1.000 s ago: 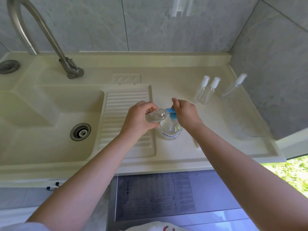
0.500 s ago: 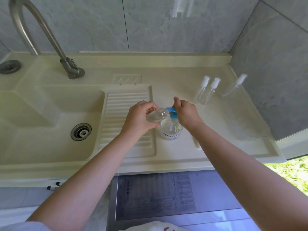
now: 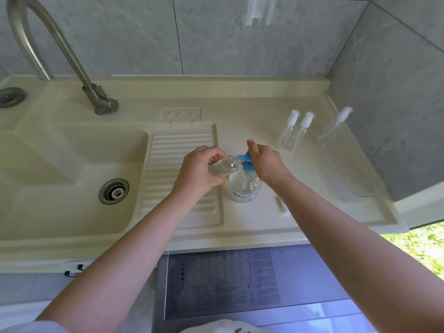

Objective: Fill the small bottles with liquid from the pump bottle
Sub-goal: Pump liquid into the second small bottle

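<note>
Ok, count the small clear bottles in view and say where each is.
4. One tilted in the left hand at the pump spout; two capped side by side; one capped by the right wall. None seem hidden.

The left hand grips a small clear bottle, tilted with its mouth at the blue spout of the pump bottle just below. The right hand rests on the pump head. Three capped spray bottles stand beyond the right hand.
</note>
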